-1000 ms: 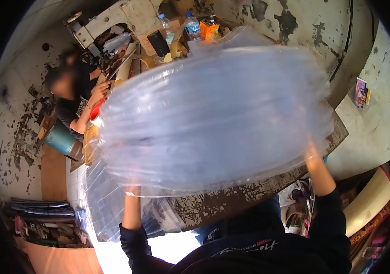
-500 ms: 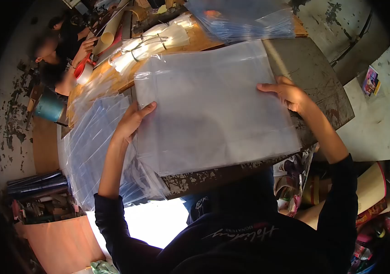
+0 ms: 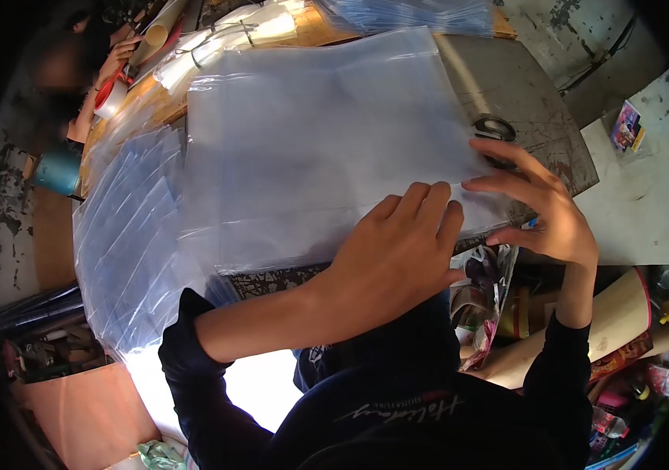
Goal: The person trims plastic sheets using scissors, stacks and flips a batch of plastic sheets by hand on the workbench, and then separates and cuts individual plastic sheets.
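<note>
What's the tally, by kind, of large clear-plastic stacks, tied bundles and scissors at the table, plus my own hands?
Large clear-plastic stacks: 3 (front stack, fanned stack, far stack)
Tied bundle: 1
Scissors: 1
Your hands: 2 (left hand, right hand)
Total: 7

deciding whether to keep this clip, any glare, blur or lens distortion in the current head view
In the head view, fisheye curvature with dark corners; a blown-out white patch at lower left of centre; bright highlights on the tied bundle and thin glints on the plastic sheets; left hand and right hand readable; a co-worker's head, upper left, blurred.
</note>
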The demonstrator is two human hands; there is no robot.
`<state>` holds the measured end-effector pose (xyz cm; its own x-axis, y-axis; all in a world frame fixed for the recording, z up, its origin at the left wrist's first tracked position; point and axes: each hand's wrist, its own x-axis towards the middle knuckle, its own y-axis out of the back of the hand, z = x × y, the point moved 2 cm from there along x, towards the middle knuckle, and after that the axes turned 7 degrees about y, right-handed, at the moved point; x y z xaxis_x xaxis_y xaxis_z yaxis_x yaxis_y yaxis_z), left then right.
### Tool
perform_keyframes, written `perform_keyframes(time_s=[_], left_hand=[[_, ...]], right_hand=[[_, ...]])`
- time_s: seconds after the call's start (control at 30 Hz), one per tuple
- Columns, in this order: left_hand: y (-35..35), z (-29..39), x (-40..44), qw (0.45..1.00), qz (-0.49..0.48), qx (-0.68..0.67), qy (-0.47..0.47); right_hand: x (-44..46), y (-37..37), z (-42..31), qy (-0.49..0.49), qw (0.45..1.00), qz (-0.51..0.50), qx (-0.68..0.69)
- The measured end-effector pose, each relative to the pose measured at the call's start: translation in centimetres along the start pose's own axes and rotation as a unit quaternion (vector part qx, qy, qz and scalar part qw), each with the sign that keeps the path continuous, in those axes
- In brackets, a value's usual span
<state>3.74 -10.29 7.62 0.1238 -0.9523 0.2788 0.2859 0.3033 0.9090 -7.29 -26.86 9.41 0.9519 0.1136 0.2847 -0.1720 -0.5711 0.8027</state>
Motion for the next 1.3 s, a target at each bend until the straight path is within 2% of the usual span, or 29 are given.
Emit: perform_keyframes(time_s=[0.07,0.17,0.2,0.27,0.3,0.37,0.5,0.63,0.7,0.77,0.87,1.0,1.03,1.07,1.1,1.17,1.3], left_hand=[[-0.9,-0.1,1.2,1.0,0.009,0.015,-0.019],[-0.5,-1.3,2.0,0.998,-0.023,-0.038,0.047],[-0.3,-1.7,2.0,0.998,-0.025,-0.034,0.041],[0.0,-2.6,1.9,0.985,-0.064,-0.14,0.077],[0.1,-2.8,1.9,0.986,-0.068,-0.137,0.073],[0.1,-3.2,1.9,0.975,-0.085,-0.172,0.108],[0.0,-3.2,1.9,0.985,-0.069,-0.144,0.072],[-0.2,-2.8,1.8,0.991,-0.038,-0.111,0.066],[-0.3,-2.8,1.9,0.992,-0.034,-0.101,0.064],[-0.4,-3.3,2.0,0.968,-0.057,-0.217,0.108],[-0.5,-3.4,2.0,0.963,-0.069,-0.237,0.112],[-0.5,-3.5,2.2,0.96,-0.064,-0.246,0.117],[-0.8,-3.5,2.2,0.961,-0.022,-0.259,0.095],[-0.9,-3.6,2.2,0.96,0.019,-0.271,0.074],[-1.1,-3.9,2.2,0.959,0.019,-0.271,0.074],[-1.3,-4.0,2.0,0.993,0.039,-0.11,0.021],[-1.5,-3.3,1.8,0.997,0.041,-0.07,0.02]], right_hand=[[-0.6,0.1,1.2,-0.01,0.999,-0.013,-0.032],[-1.0,-0.1,2.2,0.01,1.0,0.025,0.011],[-1.0,-0.4,2.2,0.009,0.999,0.031,0.009],[-1.3,-1.0,2.1,-0.017,0.971,0.161,0.175],[-1.5,-1.5,1.9,-0.018,0.97,0.168,0.174],[-2.2,-2.6,1.7,-0.016,0.938,0.271,0.216],[-3.2,-5.3,0.5,-0.04,0.887,0.377,0.262],[-3.8,-6.8,-0.3,-0.079,0.856,0.436,0.268],[-4.6,-7.2,-0.1,-0.076,0.866,0.427,0.25],[-4.7,-7.3,-0.3,-0.066,0.884,0.415,0.206],[-4.7,-7.4,-0.3,-0.039,0.897,0.407,0.167],[-4.4,-8.4,-0.3,-0.031,0.839,0.5,0.214],[-4.5,-8.5,-0.2,-0.031,0.839,0.5,0.214],[-4.5,-8.4,-0.1,-0.026,0.86,0.485,0.157],[-4.6,-8.4,-0.1,-0.02,0.877,0.469,0.1],[-4.6,-8.3,-0.2,-0.024,0.884,0.462,0.06],[-4.5,-8.3,-0.3,-0.029,0.891,0.453,-0.002]])
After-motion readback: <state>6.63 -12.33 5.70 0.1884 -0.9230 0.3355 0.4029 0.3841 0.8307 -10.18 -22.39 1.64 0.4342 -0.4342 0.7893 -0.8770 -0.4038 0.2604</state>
